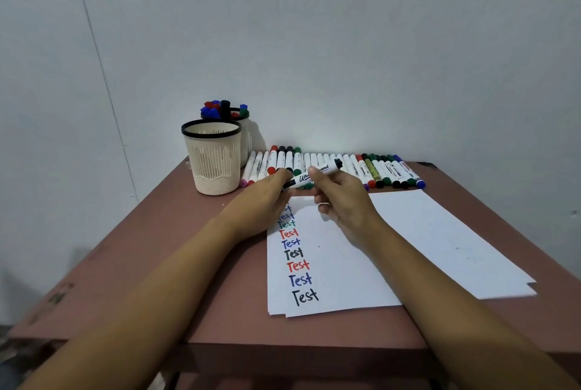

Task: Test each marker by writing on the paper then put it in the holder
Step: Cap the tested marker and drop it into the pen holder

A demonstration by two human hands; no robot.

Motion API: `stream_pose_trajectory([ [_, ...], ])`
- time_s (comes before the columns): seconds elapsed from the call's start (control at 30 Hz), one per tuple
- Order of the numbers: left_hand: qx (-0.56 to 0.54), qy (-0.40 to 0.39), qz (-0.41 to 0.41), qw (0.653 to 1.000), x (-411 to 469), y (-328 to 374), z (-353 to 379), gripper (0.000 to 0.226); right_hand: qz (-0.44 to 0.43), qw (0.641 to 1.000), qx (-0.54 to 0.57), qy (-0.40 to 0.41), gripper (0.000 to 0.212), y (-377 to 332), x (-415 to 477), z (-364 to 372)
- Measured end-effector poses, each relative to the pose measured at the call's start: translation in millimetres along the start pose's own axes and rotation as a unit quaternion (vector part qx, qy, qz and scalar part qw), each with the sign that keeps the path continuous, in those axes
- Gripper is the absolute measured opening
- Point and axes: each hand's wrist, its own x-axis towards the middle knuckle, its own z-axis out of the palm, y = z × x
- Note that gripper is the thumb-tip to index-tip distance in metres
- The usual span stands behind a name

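White whiteboard marker with black ends, held level just above the white paper sheet.
Its left end is pinched by the left hand and its barrel gripped by the right hand. It is judged light, stiff and smooth, best taken mid-barrel.

I see a reddish-brown table before me, with a pale grey wall behind its far edge.

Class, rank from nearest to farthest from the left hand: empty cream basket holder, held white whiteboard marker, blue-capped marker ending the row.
1. Held white whiteboard marker, touching the left hand.
2. Empty cream basket holder, to its left.
3. Blue-capped marker, far right of row.
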Motion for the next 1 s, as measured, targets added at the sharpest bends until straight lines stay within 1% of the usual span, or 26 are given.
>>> stream_pose_trajectory([
  [0.03, -0.002, 0.001, 0.009, 1.000, -1, 1, 0, 0.023, -0.006, 1.000, -0.012, -0.011, 0.020, 2, 0, 2],
  [0.1, -0.007, 0.004, 0.017, 1.000, -3, 3, -1, 0.022, -0.023, 0.999, -0.026, -0.008, 0.019, 3, 1, 5],
  [0.3, -0.037, 0.030, -0.002, 0.999, -3, 11, -4, 0.026, -0.057, 0.998, -0.010, -0.012, 0.023, 7, 3, 4],
  [0.4, -0.029, 0.044, -0.015, 0.999, -3, 12, -3, 0.029, -0.065, 0.998, 0.005, -0.026, 0.021, 7, 3, 4],
  [0.53, -0.055, 0.062, -0.036, 0.996, -3, 12, -2, 0.026, -0.074, 0.997, 0.009, -0.035, 0.020, 7, 3, 4],
  [0.73, -0.087, 0.061, -0.045, 0.993, -2, 10, -1, 0.025, -0.082, 0.996, 0.008, -0.044, 0.018, 9, 4, 5],
  [0.87, -0.110, 0.083, -0.054, 0.989, -4, 12, -3, 0.028, -0.091, 0.994, 0.026, -0.057, 0.017, 7, 4, 4],
  [1.0, -0.077, 0.094, -0.064, 0.991, -4, 7, -4, 0.034, -0.087, 0.994, 0.023, -0.058, 0.018, 4, 1, 5],
])
